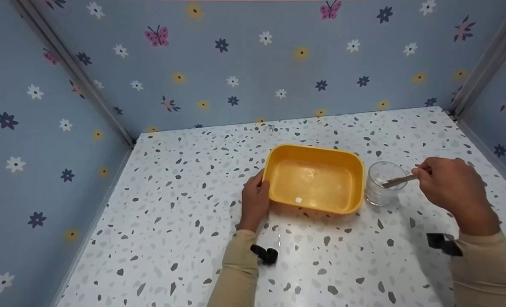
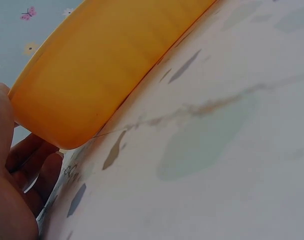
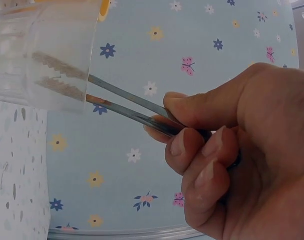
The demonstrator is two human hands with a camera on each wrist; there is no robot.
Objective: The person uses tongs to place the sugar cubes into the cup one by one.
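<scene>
A yellow plastic tub (image 1: 315,187) stands on the speckled table, with a small white cube (image 1: 298,200) inside near its front wall. My left hand (image 1: 255,200) holds the tub's left end. In the left wrist view, fingers (image 2: 44,170) curl beside the tub's lower corner. My right hand (image 1: 453,187) pinches metal tongs (image 3: 126,100) between thumb and fingers. The toothed tips of the tongs reach into a clear glass (image 1: 379,194) standing just right of the tub. In the right wrist view the tips look slightly apart; whether anything lies between them, I cannot tell.
The white table (image 1: 184,238) has grey flecks and ends at a blue flowered back wall (image 1: 253,64). Similar panels (image 1: 35,149) flank it on the left and right. Black wrist straps sit at both cuffs.
</scene>
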